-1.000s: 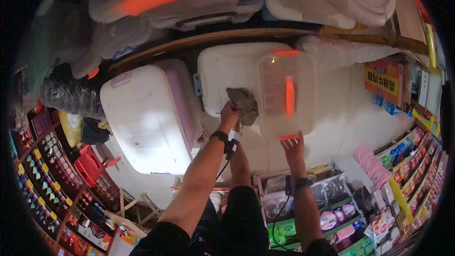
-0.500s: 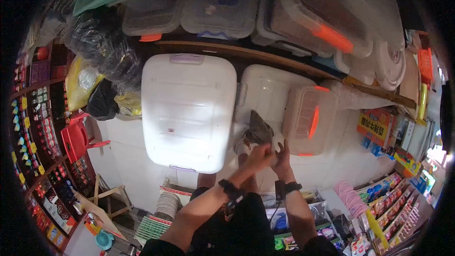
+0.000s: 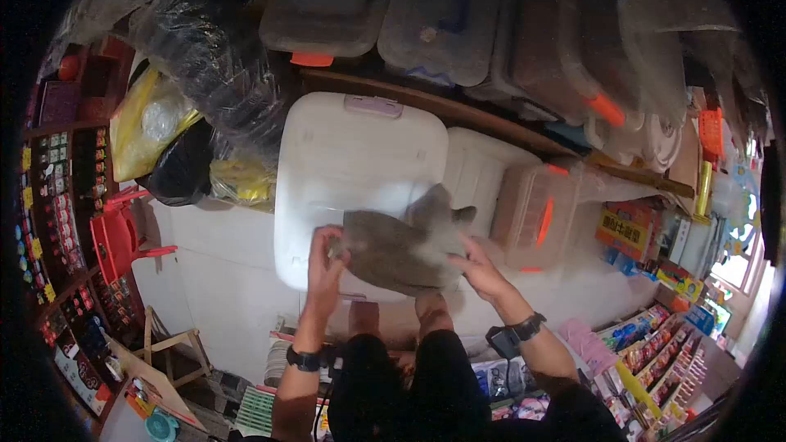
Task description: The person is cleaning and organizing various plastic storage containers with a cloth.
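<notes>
A grey-brown cloth (image 3: pixel 381 250) is stretched out between my two hands, its right part smeared by motion. My left hand (image 3: pixel 325 272) pinches its left edge with closed fingers. At the other side my right hand (image 3: pixel 483 274) grips the blurred right end of the cloth. Below it in view lies the white storage box lid (image 3: pixel 352 160) with a lilac latch (image 3: pixel 372 106) at its far edge; the cloth overlaps its near half. I wear dark bands on both wrists.
Right of the white lid are another white box (image 3: pixel 483 168) and a clear box with orange latches (image 3: pixel 532 221). Stacked clear bins (image 3: pixel 438 20) line the shelf behind. Plastic bags (image 3: pixel 176 168) and a red chair (image 3: pixel 115 237) are at left. Packaged goods (image 3: pixel 655 352) fill the right side.
The cloth, bunched near the white box's right side before, is now spread wide over its near half. My hands have moved apart, the left one to the left. The view has shifted slightly.
</notes>
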Demonstrator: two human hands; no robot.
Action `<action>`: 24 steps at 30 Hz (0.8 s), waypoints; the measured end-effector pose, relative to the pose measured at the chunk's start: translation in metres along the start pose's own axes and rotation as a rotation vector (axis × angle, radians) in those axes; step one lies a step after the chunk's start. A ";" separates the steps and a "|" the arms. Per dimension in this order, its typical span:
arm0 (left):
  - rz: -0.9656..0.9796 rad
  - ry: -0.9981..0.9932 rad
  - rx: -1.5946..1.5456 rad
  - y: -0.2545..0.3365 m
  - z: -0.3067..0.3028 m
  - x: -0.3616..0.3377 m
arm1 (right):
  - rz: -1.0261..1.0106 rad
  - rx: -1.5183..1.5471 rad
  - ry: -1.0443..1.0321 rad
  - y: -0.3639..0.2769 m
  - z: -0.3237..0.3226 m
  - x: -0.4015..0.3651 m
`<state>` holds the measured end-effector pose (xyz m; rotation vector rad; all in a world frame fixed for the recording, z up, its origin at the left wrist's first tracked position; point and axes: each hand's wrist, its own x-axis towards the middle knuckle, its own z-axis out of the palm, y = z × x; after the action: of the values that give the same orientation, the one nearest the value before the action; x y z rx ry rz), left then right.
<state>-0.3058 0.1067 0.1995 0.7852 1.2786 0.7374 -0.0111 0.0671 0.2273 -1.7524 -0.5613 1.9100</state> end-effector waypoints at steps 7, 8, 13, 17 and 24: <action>-0.190 -0.134 -0.080 -0.030 0.017 -0.002 | -0.056 -0.020 -0.151 -0.010 0.072 0.027; -0.224 -0.088 -0.161 -0.039 0.029 -0.006 | -0.247 -0.378 0.006 -0.007 0.070 0.025; -0.268 -0.306 0.008 -0.092 0.088 0.010 | -0.033 0.210 0.285 0.042 0.023 0.023; 0.497 -0.190 0.616 -0.036 0.119 0.036 | -0.126 0.332 0.418 0.074 -0.057 0.036; 0.083 -0.139 0.334 -0.045 0.091 0.074 | -0.431 -0.381 0.453 0.023 -0.085 0.117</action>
<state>-0.2031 0.1355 0.1322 1.1462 1.2645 0.5301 0.0642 0.1172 0.1121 -2.0054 -1.0706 1.1183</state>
